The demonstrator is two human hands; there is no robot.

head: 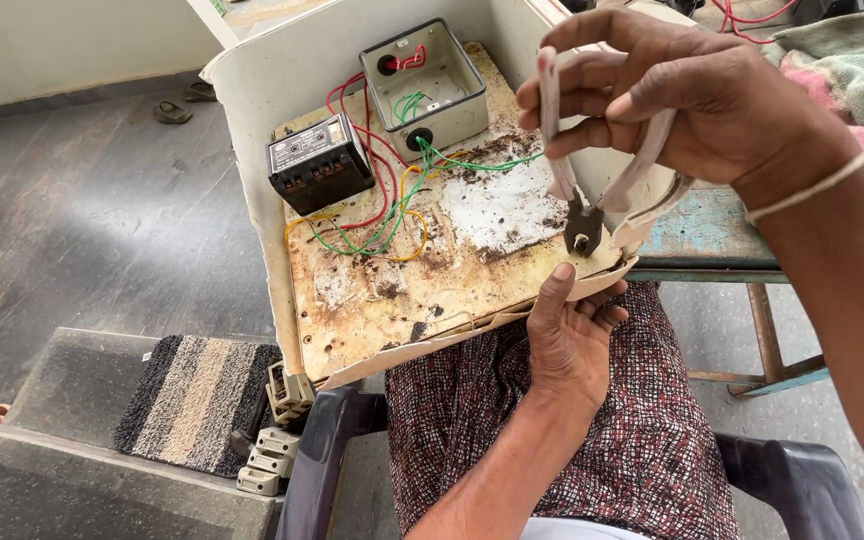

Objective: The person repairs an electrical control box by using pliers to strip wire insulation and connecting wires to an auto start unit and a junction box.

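Pliers (592, 190) with pale handles gripped in right hand (692, 95), dark nose above the front right corner of rusty panel (392, 290). Left hand (572, 335) clasped under that panel's front edge. Black transformer (317, 165), grey box (427, 85) near back edge.

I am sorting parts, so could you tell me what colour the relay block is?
Black, seen in the head view.
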